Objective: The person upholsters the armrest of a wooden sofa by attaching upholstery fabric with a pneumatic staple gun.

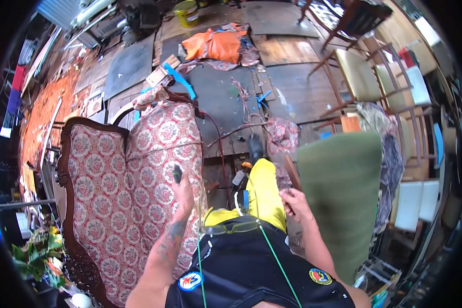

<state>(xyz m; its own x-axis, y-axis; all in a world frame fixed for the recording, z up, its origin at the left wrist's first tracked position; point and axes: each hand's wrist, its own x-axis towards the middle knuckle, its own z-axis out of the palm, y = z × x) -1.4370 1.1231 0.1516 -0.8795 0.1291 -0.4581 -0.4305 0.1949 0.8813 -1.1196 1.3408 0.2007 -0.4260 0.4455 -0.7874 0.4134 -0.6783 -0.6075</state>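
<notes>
My left hand (184,194) is closed around a small dark green and black handled tool (177,173), which points up and away from me over the seat of a sofa. The sofa (100,190) has a carved dark wood frame and pink and cream floral upholstery. To the right, my right hand (295,203) is closed with its fingertips pinched together, and I cannot tell what they hold. Just beyond those fingers stands a brown wooden piece (292,172), beside a long green upholstered seat (339,200).
Crumpled floral fabric (282,136) and a red hose (219,136) lie on the floor ahead. Farther off are an orange cloth (213,46), a blue strip (179,81) and a yellow bucket (186,14). Chairs (358,74) line the right side; artificial flowers (43,256) are at lower left.
</notes>
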